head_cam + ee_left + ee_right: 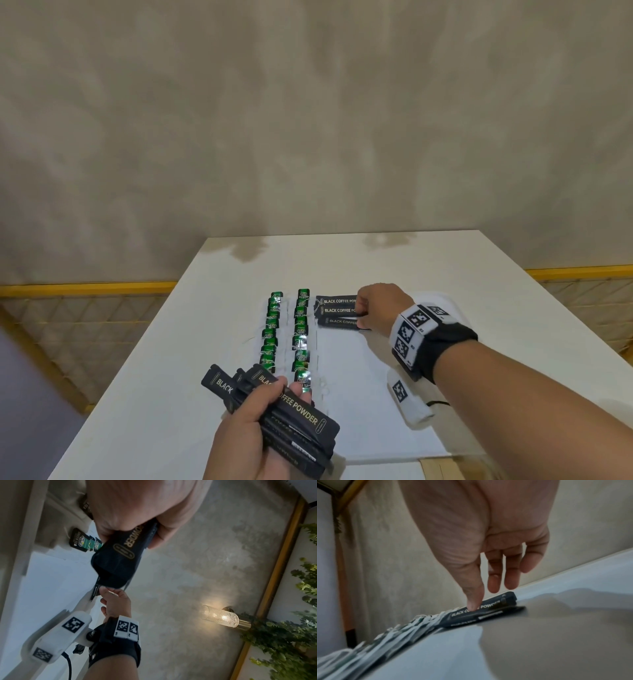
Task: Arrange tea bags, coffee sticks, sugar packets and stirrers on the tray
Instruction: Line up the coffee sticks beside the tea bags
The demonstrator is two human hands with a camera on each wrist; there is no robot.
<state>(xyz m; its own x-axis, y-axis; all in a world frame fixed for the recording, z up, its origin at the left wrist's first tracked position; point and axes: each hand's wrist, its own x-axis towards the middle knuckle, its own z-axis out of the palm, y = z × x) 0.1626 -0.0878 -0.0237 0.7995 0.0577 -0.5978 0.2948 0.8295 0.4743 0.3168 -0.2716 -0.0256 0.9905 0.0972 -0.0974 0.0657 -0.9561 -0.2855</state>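
- Two columns of tea bags (287,337) were already laid on the tray (376,370), three coffee sticks (339,310) beside them.
- Right hand (375,305), fingers straight, pressed the sticks flat.
- Left hand (253,431) gripped the spare bundle (294,411).
- No sugar or stirrers in sight, so probably under halfway.

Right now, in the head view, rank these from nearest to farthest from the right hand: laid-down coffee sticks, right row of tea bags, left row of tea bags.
1. Laid-down coffee sticks: under the right hand fingertips.
2. Right row of tea bags: just left of those sticks.
3. Left row of tea bags: farthest left.
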